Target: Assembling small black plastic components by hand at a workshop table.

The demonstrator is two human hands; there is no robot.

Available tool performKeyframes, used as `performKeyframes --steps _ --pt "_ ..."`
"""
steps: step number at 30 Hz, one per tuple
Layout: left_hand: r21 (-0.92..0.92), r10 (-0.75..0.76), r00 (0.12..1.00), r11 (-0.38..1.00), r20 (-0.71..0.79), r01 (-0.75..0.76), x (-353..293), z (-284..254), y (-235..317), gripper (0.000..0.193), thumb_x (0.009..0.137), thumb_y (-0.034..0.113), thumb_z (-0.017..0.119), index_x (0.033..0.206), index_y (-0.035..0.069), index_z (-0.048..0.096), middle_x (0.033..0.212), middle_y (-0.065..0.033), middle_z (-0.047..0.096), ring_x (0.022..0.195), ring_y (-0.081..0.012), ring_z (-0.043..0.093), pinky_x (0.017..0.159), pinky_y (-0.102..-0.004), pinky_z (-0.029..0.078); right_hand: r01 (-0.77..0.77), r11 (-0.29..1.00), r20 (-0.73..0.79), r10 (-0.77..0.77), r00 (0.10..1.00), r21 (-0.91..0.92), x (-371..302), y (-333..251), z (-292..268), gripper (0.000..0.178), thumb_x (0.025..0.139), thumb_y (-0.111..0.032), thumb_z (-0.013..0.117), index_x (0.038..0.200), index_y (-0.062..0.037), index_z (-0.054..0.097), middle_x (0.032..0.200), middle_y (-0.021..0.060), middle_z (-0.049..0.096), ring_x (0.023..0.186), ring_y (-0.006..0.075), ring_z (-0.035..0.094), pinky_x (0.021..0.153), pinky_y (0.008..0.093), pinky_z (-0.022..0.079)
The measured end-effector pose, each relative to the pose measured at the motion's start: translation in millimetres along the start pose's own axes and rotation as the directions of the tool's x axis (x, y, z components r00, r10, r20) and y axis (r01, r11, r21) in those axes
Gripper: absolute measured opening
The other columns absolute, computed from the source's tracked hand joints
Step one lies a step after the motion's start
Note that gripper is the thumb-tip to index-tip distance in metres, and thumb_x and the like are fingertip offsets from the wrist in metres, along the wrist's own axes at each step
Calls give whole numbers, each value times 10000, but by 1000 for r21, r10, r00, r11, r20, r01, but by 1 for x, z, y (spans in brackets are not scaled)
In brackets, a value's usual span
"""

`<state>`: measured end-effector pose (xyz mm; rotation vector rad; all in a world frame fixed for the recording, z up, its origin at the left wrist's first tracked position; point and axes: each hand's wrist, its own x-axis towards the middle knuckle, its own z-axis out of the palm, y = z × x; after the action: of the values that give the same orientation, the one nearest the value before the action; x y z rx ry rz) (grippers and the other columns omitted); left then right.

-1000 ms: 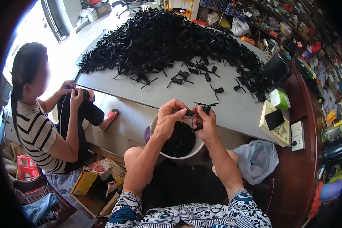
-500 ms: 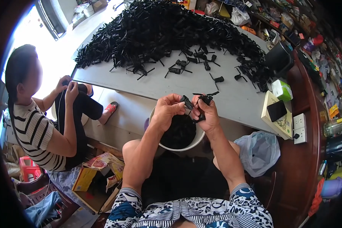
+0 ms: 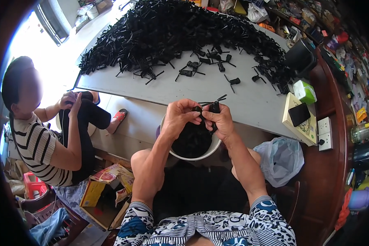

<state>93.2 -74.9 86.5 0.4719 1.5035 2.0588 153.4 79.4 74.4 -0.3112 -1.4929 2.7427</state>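
My left hand (image 3: 177, 119) pinches a small black plastic part (image 3: 197, 110) between thumb and fingers. Close beside it, my right hand (image 3: 222, 124) is closed round another black plastic part (image 3: 214, 107) with thin prongs sticking out at the top. The fingertips of both hands almost meet, and they hide how the two parts touch. Under the hands stands a white bucket (image 3: 192, 158) between my knees, holding a dark heap of black pieces (image 3: 188, 143). A large pile of similar pronged black parts (image 3: 172, 37) covers the far side of the grey table (image 3: 160, 92), with several loose ones in front.
At the left sits another person (image 3: 41, 139), hands at a dark thing. A torn cardboard box (image 3: 98, 197) lies near that person. On the right are a plastic-bag-lined bin (image 3: 281, 164), a book (image 3: 295, 127) with a black object on it, a tissue pack (image 3: 304, 92) and a black container (image 3: 301, 57).
My hands have drawn closer together, and the right-hand part has turned more upright, its prongs pointing up. The other person's head and hands have shifted slightly.
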Motion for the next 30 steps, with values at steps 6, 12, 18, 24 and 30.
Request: performKeyframes --steps 6,12,18,24,30 --pt "39 -19 996 999 -87 23 2 2 -6 121 798 -39 588 918 -35 567 796 -85 626 641 -137 611 612 -241 528 163 965 -47 -176 983 -205 -2 8 6 132 761 -54 694 790 -8 573 598 15 528 421 73 452 359 213 338" --pt "30 100 962 995 -254 -96 6 8 -24 54 802 -42 545 819 8 554 689 -20 581 579 -68 530 492 -191 423 326 788 -12 -389 921 -522 -6 15 18 173 736 -69 713 795 7 568 650 32 583 547 80 516 516 231 429" --pt "-32 188 922 977 -339 -211 5 16 -34 68 784 -63 544 797 2 560 700 -27 607 598 -66 540 504 -194 426 428 501 65 -590 805 -752 -8 20 27 182 714 4 683 830 21 544 764 38 559 706 95 517 620 245 451" --pt "-101 185 908 966 -376 -238 1 27 -28 102 789 -93 512 779 3 546 717 -30 606 642 -73 552 533 -197 425 394 456 60 -590 805 -798 -10 21 29 261 648 41 687 851 13 524 819 124 540 742 275 554 676 330 442" --pt "-89 205 885 960 -418 -265 3 28 -37 106 785 -92 512 759 6 539 716 -26 596 636 -70 539 524 -200 424 414 332 131 -624 770 -848 -9 24 25 325 621 77 683 887 13 508 831 145 531 768 320 550 675 356 442"
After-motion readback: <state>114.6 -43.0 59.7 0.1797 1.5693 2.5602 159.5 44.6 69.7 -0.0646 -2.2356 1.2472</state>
